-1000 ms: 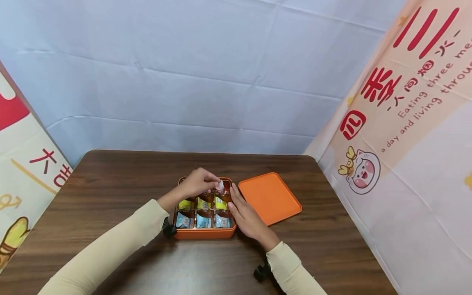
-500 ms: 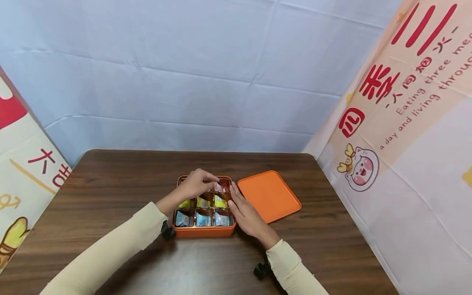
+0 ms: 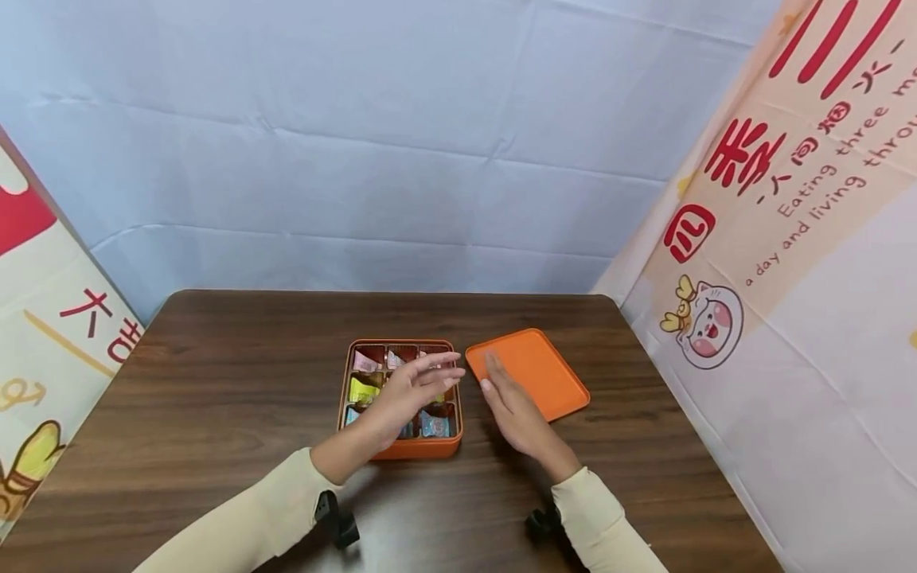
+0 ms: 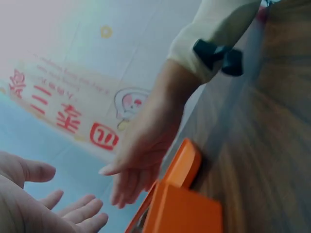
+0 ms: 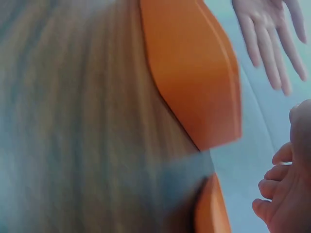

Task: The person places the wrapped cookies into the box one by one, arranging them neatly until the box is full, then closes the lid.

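An orange box point(image 3: 423, 451) with a divided tray stands mid-table. Wrapped sweets sit in its compartments: a pink sweet point(image 3: 367, 362) in the far row, a yellow sweet point(image 3: 363, 391) in the middle row and a blue sweet point(image 3: 435, 425) in the near row. My left hand point(image 3: 404, 398) hovers above the box with fingers extended and holds nothing, hiding several compartments. Over the near left part of the flat orange lid point(image 3: 552, 380) is my right hand point(image 3: 521, 422), fingers straight and apart from the box. Both empty hands, left point(image 4: 58, 208) and right point(image 4: 146, 145), show in the left wrist view.
The wooden table point(image 3: 236, 366) reaches back to a pale cloth backdrop point(image 3: 322, 143). A printed cloth point(image 3: 809, 318) hangs along the right side, another point(image 3: 64, 334) along the left. The lid lies just right of the box.
My left hand has let go of the pink sweet in the far right compartment and come nearer. The right hand has left the box's right side and moved right over the lid.
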`<state>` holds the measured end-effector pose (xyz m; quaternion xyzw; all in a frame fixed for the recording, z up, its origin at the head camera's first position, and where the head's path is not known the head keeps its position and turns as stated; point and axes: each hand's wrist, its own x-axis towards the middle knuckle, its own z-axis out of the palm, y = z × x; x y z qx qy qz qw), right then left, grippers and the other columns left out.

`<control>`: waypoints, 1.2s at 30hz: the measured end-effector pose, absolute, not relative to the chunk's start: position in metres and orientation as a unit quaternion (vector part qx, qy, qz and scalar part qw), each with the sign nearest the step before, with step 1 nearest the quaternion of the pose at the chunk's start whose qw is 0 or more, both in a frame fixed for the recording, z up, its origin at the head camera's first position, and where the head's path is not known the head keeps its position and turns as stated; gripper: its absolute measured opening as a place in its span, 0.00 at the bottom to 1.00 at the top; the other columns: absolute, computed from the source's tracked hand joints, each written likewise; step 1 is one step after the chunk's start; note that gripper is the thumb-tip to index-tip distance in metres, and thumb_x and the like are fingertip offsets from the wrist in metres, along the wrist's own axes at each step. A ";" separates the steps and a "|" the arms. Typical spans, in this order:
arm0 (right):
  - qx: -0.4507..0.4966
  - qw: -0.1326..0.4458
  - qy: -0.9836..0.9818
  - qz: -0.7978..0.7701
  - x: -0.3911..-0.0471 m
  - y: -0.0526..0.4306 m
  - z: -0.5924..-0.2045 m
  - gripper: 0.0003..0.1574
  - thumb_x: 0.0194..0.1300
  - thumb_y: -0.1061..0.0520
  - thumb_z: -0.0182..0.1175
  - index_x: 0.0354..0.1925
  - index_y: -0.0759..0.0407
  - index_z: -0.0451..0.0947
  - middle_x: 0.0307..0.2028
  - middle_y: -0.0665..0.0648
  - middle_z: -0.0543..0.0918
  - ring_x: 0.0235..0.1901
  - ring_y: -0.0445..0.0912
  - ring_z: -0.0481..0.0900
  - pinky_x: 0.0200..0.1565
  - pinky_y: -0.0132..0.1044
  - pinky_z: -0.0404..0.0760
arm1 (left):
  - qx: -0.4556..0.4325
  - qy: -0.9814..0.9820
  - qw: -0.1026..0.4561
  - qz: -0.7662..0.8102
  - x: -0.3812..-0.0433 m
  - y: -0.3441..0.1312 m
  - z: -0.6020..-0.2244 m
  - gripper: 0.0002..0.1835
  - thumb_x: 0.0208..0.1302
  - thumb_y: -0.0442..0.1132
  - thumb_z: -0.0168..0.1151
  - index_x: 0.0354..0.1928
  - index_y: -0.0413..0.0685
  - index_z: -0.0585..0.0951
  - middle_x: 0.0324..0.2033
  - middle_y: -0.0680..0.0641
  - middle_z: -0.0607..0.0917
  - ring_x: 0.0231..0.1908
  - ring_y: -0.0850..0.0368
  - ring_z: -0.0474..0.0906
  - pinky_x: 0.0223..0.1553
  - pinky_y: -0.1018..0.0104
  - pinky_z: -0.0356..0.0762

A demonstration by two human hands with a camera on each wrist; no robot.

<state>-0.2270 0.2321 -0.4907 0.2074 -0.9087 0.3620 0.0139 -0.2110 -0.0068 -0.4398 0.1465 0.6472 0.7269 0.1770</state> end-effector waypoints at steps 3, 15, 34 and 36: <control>0.199 0.028 -0.910 0.363 -0.228 0.246 -0.484 0.37 0.84 0.43 0.38 0.81 0.54 0.42 0.80 0.53 0.45 0.78 0.50 0.46 0.76 0.55 0.51 | 0.141 0.631 0.186 0.740 -0.203 0.004 -0.443 0.24 0.77 0.36 0.55 0.72 0.48 0.71 0.66 0.42 0.77 0.68 0.47 0.71 0.69 0.47 0.66; 0.124 0.060 -0.918 0.372 -0.238 0.311 -0.473 0.40 0.84 0.44 0.39 0.81 0.59 0.40 0.80 0.57 0.44 0.78 0.54 0.46 0.75 0.58 0.52 | 0.167 0.606 0.269 0.730 -0.182 0.047 -0.450 0.30 0.77 0.41 0.56 0.75 0.40 0.65 0.74 0.40 0.65 0.74 0.42 0.59 0.71 0.50 0.63; 0.025 0.015 -0.949 0.315 -0.257 0.359 -0.496 0.46 0.83 0.41 0.41 0.79 0.70 0.40 0.74 0.71 0.60 0.73 0.63 0.59 0.72 0.59 0.58 | 0.035 0.635 0.281 0.719 -0.175 0.078 -0.466 0.48 0.72 0.45 0.60 0.80 0.37 0.41 0.80 0.39 0.38 0.78 0.41 0.33 0.75 0.38 0.37; 0.025 0.009 -0.949 0.313 -0.257 0.360 -0.497 0.46 0.83 0.41 0.41 0.78 0.72 0.40 0.72 0.71 0.63 0.72 0.63 0.60 0.72 0.59 0.59 | 0.030 0.635 0.285 0.717 -0.175 0.080 -0.467 0.49 0.72 0.45 0.59 0.80 0.37 0.39 0.80 0.39 0.35 0.78 0.41 0.31 0.75 0.37 0.36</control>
